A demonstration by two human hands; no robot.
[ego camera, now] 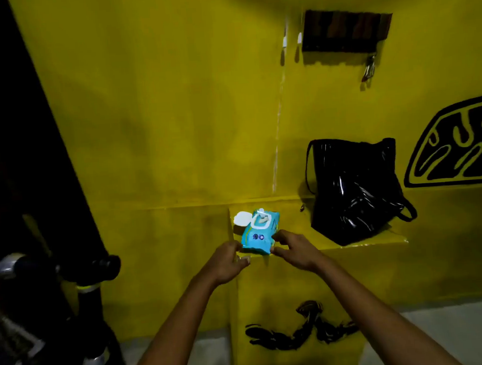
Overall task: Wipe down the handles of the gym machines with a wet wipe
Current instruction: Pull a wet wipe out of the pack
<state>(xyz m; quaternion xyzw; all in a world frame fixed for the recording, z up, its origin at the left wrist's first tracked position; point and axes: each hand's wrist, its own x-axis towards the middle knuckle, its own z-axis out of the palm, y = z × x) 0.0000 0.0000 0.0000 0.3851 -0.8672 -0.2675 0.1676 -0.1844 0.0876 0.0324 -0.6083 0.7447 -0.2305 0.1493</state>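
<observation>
Wet-wipe pack (pixel 259 232), blue with its white lid (pixel 242 219) flipped open, lies on a yellow ledge (pixel 366 243) that juts from a yellow wall (pixel 171 101) painted with black designs, over a grey floor. A glossy black bag (pixel 354 188) stands on the ledge to the pack's right, keys (pixel 369 66) hang from a dark rack above, and dark gym equipment (pixel 54 269) fills the left side. Both forearms reach forward: the left hand (pixel 228 261) and the right hand (pixel 296 249) pinch the pack's near corners with curled fingers.

Head camera looks forward and down, close over a yellow ledge (pixel 381 242).
</observation>
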